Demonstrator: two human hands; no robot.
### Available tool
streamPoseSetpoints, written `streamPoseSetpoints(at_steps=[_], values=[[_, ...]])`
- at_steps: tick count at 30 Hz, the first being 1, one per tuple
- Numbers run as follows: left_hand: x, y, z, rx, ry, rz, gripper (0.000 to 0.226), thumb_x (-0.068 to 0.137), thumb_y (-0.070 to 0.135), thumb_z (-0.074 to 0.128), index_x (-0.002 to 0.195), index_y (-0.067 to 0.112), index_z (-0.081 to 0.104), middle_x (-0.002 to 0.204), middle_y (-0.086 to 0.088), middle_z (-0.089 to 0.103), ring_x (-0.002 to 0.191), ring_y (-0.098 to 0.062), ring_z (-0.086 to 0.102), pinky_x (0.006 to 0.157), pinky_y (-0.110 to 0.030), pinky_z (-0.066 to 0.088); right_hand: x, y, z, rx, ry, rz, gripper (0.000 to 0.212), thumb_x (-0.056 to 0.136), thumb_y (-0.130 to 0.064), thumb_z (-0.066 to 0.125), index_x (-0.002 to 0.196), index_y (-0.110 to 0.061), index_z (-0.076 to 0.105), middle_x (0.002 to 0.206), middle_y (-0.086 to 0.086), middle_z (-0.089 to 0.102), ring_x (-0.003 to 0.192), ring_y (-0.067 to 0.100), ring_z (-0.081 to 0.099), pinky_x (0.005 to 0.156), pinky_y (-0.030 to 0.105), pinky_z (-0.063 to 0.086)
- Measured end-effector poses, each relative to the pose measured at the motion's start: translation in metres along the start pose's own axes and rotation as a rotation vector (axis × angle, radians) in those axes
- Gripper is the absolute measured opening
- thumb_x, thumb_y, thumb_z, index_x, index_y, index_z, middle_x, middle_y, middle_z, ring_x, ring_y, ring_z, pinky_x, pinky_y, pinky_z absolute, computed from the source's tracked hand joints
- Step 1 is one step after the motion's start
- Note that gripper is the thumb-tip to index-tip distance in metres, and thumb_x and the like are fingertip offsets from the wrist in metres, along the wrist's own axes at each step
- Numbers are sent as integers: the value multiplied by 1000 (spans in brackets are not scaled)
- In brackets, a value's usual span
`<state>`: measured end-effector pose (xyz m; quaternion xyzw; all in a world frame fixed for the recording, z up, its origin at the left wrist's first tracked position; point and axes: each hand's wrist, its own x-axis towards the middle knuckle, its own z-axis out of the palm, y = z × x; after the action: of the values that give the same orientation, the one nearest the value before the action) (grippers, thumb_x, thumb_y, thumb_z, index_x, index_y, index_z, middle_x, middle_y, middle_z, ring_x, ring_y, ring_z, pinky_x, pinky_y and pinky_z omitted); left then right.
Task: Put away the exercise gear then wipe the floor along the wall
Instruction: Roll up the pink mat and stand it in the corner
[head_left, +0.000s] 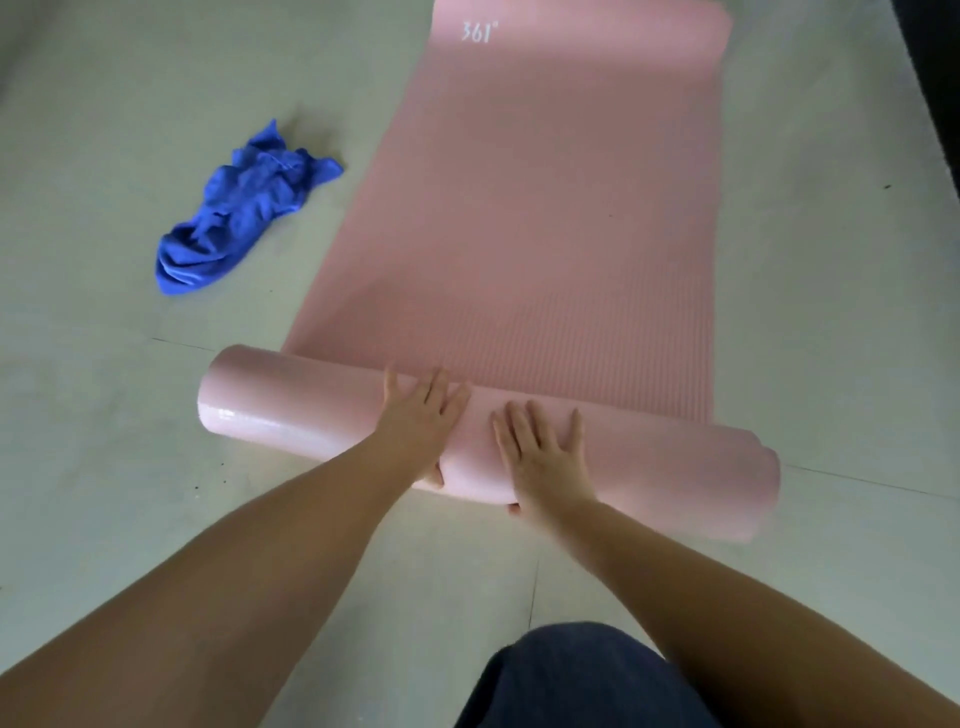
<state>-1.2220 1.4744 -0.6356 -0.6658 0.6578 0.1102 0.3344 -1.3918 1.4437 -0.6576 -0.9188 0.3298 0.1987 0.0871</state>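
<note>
A pale, smooth tiled floor (93, 467) is seen from above, and most of it is covered by a long pink foam exercise mat (530, 218) that is laid flat and stretches away from the viewer, with white "361°" lettering printed near its far end. The near end of the mat is wound into a thick roll (311, 410) that lies crosswise on the floor, just in front of a knee clad in dark blue fabric (582, 675). A crumpled bright blue cloth (244, 213) is left on the floor to the left of the mat, near it but not touching. The left hand (421, 426) and the right hand (543, 457) are laid side by side on top of the roll near its middle, fingers straight and spread, palms pressed down, nothing gripped. The roll looks uneven, its right end set nearer the viewer than its left. For a tidy roll, it is judged that the hands should be set wider apart and pressure kept even, so that the edges stay aligned.
</note>
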Motion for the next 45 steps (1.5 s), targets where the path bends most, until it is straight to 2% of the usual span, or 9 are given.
streamPoseSetpoints(at_steps=[5, 11, 16, 20, 24, 33, 39, 42, 45], values=[[-30, -16, -19, -12, 130, 44, 76, 96, 31, 45, 151, 11, -4, 158, -21, -4, 146, -34, -1, 110, -65, 2, 15, 29, -39, 105, -7, -54, 90, 79, -44, 65, 150, -20, 14, 152, 4, 26, 136, 26, 28, 109, 54, 21], [-12, -51, -25, -173, -2, 162, 110, 84, 51, 61, 147, 16, -22, 157, -14, -19, 146, -34, -12, 112, -62, 13, 73, 67, -89, 514, -360, 26, 85, 64, -27, 81, 139, -26, 38, 133, 3, 52, 117, 24, 51, 102, 37, 41], [30, -36, -24, -105, -61, 124, 130, 71, 68, 62, 144, 9, -27, 155, -20, -21, 143, -40, -15, 107, -70, 7, 86, 68, -93, 354, -397, 162, 104, 74, -40, 73, 152, -23, 6, 157, 6, 15, 143, 29, 20, 111, 56, 22], [70, -54, -42, -263, -39, 90, 124, 66, 63, 69, 150, 17, -10, 157, -12, 3, 145, -32, 3, 109, -67, 13, 63, 44, -89, 64, -93, 155, 77, 98, -35, 42, 151, -8, -8, 160, 11, -8, 148, 26, -3, 115, 58, 4], [100, -75, -70, -390, -119, 145, 113, 65, 57, 73, 150, 21, 7, 153, -7, 18, 142, -30, 17, 110, -61, 21, 48, 33, -66, -6, -54, 172, 113, 87, -50, 57, 135, -7, -35, 153, 16, -29, 143, 34, -23, 108, 63, -12], [90, -83, -81, -225, 408, 127, 83, 93, 47, 47, 151, 18, -4, 154, -19, 12, 143, -33, 13, 109, -67, 7, 125, 95, -100, 172, -88, 167, 110, 71, -55, 70, 151, -20, 4, 155, 4, 18, 143, 24, 17, 115, 57, 7], [95, -59, -38, -223, 196, 63, 127, 74, 62, 65, 130, 18, -40, 145, -21, -39, 139, -45, -24, 100, -74, -7, 154, 110, -115, 285, -203, 210, 109, 70, -50, 75, 151, -24, 6, 156, 5, 19, 144, 26, 16, 115, 57, 5], [115, -61, -33, -181, 275, 57, 127, 75, 55, 68, 135, 17, -37, 154, -26, -18, 142, -45, -11, 99, -78, -1, 158, 113, -118, 309, -220, 230, 107, 71, -49, 74, 151, -24, 7, 155, 6, 21, 143, 27, 18, 116, 55, 7], [116, -70, -26, -133, 379, 85, 124, 52, 42, 85, 149, 16, 13, 144, -27, 38, 131, -44, 35, 94, -77, 28, 158, 116, -123, 329, -210, 221, 101, 71, -48, 75, 149, -25, 16, 150, 6, 31, 139, 27, 28, 114, 51, 15]])
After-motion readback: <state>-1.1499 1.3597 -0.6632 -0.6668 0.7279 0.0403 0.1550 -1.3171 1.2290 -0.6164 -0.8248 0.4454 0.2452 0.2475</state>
